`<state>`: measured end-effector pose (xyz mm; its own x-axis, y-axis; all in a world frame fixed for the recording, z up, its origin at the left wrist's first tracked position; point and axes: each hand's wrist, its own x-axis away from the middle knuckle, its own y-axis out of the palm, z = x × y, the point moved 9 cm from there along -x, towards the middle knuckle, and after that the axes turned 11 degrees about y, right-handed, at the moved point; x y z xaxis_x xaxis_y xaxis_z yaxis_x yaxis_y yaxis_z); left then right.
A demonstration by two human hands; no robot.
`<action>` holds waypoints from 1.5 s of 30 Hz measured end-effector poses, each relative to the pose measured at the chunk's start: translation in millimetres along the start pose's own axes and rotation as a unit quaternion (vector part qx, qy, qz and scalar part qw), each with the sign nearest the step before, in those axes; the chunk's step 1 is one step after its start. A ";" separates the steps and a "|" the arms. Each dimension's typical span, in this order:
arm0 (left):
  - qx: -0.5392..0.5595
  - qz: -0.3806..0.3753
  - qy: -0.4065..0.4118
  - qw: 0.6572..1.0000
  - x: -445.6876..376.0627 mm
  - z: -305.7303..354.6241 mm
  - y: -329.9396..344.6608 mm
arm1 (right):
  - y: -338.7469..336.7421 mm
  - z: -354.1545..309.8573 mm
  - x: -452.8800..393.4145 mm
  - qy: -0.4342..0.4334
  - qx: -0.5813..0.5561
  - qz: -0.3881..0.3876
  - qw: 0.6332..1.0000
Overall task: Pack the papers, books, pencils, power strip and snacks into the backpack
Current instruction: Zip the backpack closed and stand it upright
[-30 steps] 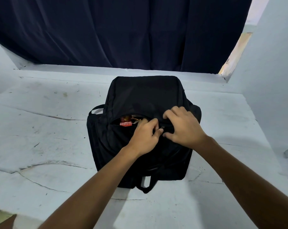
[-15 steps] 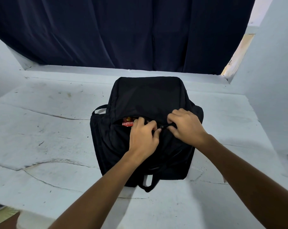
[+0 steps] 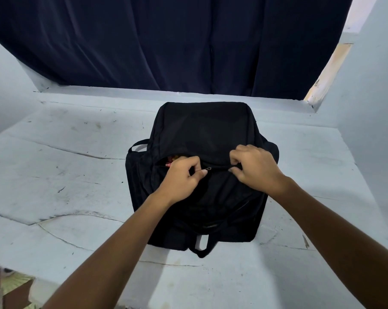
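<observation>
A black backpack (image 3: 202,130) lies flat on the white table (image 3: 66,175), its carry loop toward me. My left hand (image 3: 181,177) pinches the zipper pull (image 3: 209,168) of a front pocket. My right hand (image 3: 253,168) pinches the backpack fabric at the zipper line further right. The zipper is shut between my two hands. Left of my left hand the pocket still gapes, and a bit of red snack wrapper (image 3: 169,161) shows inside. No other task items are visible.
A dark curtain (image 3: 166,41) hangs behind the table. A white wall (image 3: 371,108) stands close on the right. The table's near edge drops off at the lower left, with floor clutter (image 3: 10,288) below.
My left hand has drawn the zipper pull leftward, away from my right hand. A stretch of the pocket between the hands is now zipped, and less of the snack wrapper shows.
</observation>
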<state>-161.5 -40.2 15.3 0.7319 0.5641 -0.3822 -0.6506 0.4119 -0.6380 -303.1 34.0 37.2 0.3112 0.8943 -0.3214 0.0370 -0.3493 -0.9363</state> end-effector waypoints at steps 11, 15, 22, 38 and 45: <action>0.030 0.026 -0.022 0.999 3.1 3.9 -3.6 | 0.7 -51.0 -6.7 -0.084 0.005 0.054 0.995; -0.008 0.068 -0.078 0.995 8.7 -6.2 -16.0 | 2.9 -41.0 -11.1 -0.070 0.003 0.038 0.997; -0.114 0.132 -0.088 0.981 25.0 -1.8 -54.4 | 10.3 -33.1 -12.5 -0.034 -0.006 0.003 0.999; -0.177 0.118 -0.147 0.966 48.3 -65.3 -126.7 | 9.3 -32.9 -10.7 -0.006 -0.034 -0.037 0.999; -0.202 0.086 -0.015 0.975 21.8 -0.3 -95.0 | -15.5 91.7 9.5 0.255 -0.313 0.026 0.915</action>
<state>-83.7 -67.2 67.3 0.6095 0.6223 -0.4912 -0.6254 -0.0034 -0.7803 -387.8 73.5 35.6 0.7243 0.6813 -0.1061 0.4960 -0.6217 -0.6061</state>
